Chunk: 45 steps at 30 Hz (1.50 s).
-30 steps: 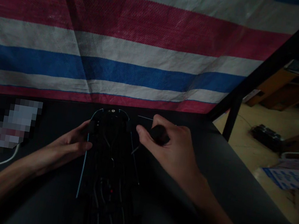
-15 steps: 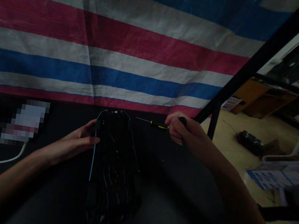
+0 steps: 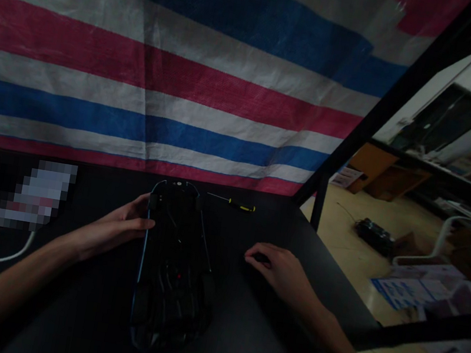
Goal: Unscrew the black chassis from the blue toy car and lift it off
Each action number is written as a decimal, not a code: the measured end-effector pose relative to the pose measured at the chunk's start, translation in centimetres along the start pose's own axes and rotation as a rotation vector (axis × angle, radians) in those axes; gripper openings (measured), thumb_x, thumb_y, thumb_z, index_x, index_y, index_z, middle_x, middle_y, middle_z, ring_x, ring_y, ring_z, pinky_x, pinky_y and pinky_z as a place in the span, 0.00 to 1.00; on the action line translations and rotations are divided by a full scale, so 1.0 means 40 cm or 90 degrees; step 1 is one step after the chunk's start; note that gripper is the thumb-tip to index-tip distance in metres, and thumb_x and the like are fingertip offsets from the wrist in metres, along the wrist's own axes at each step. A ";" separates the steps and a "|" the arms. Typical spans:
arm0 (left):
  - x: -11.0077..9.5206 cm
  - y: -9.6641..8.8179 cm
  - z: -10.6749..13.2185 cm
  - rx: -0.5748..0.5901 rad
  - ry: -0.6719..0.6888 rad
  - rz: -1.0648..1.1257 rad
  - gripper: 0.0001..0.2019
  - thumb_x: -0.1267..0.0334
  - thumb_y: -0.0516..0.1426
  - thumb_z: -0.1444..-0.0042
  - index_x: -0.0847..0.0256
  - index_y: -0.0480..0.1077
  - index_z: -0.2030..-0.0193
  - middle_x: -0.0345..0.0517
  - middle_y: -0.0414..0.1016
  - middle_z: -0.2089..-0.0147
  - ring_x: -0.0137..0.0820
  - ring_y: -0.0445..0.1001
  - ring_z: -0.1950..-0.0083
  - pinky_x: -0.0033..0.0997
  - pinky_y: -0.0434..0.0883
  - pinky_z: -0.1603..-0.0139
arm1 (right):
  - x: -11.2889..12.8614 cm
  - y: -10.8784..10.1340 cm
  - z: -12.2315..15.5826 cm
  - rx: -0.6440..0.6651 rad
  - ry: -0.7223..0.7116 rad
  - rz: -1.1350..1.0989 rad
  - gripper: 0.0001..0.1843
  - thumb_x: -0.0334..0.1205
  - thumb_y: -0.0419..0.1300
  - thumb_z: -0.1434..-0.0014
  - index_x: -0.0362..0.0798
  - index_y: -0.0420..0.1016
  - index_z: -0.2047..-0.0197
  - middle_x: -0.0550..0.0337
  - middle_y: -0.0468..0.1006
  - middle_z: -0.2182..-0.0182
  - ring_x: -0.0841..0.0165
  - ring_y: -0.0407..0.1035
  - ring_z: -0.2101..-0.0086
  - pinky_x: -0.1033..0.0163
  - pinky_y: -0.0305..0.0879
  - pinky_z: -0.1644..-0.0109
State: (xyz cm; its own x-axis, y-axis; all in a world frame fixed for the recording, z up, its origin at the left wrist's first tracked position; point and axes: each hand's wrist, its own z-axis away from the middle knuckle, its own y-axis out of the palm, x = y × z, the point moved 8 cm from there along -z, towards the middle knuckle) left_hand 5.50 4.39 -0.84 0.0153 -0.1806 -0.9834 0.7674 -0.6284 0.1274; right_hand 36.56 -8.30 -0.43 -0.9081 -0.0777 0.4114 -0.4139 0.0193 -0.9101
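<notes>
A black toy car [image 3: 179, 233] lies upside down on the dark tabletop, its wheels and underside facing up. My left hand [image 3: 130, 219] grips its left edge, with the thumb on top and the fingers partly hidden behind the side. To the right of the car, my right hand [image 3: 270, 265] is low at the tabletop, thumb and forefinger pinched together. Something dark shows within the curled fingers, but I cannot make it out. Beyond the car's far right corner lies a screwdriver [image 3: 241, 205] with a yellow and black handle, touched by neither hand.
A blurred-out pale object [image 3: 42, 193] is on the left with a white cable [image 3: 2, 262] near it. A striped tarp [image 3: 213, 89] hangs behind the table [image 3: 323, 298]. A black frame post [image 3: 318, 204] stands at the right rear; various items lie on the floor beyond.
My right hand has come down from beside the screwdriver to the tabletop, where a small pale speck showed earlier. The left hand keeps its hold on the car. The view has shifted slightly.
</notes>
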 end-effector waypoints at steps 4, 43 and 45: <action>-0.008 0.005 0.002 -0.003 0.010 0.008 0.31 0.59 0.65 0.40 0.43 0.63 0.31 0.43 0.62 0.24 0.46 0.64 0.27 0.42 0.70 0.32 | 0.015 0.007 -0.002 0.006 -0.005 0.046 0.09 0.41 0.56 0.32 0.53 0.77 0.54 0.58 0.82 0.58 0.65 0.77 0.63 0.59 0.67 0.58; -0.002 0.020 0.004 0.078 0.046 0.131 0.37 0.67 0.67 0.44 0.48 0.61 0.29 0.50 0.67 0.30 0.42 0.70 0.33 0.39 0.67 0.37 | 0.572 -0.049 -0.204 0.249 -0.384 -0.032 0.07 0.37 0.61 0.33 0.48 0.76 0.52 0.60 0.81 0.62 0.69 0.74 0.64 0.64 0.63 0.60; 0.000 0.019 0.005 0.089 0.052 0.140 0.37 0.67 0.66 0.44 0.48 0.60 0.29 0.50 0.66 0.28 0.44 0.68 0.31 0.40 0.67 0.36 | 0.579 -0.023 -0.220 0.284 -0.400 0.049 0.09 0.37 0.61 0.33 0.47 0.77 0.51 0.54 0.82 0.57 0.64 0.76 0.58 0.61 0.65 0.56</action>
State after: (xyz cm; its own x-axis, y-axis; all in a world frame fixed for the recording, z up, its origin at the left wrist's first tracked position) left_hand 5.97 3.78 -0.71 0.2274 -0.2663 -0.9367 0.6446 -0.6799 0.3497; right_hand 15.37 -1.36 10.35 -0.6723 -0.6457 0.3620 -0.1661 -0.3450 -0.9238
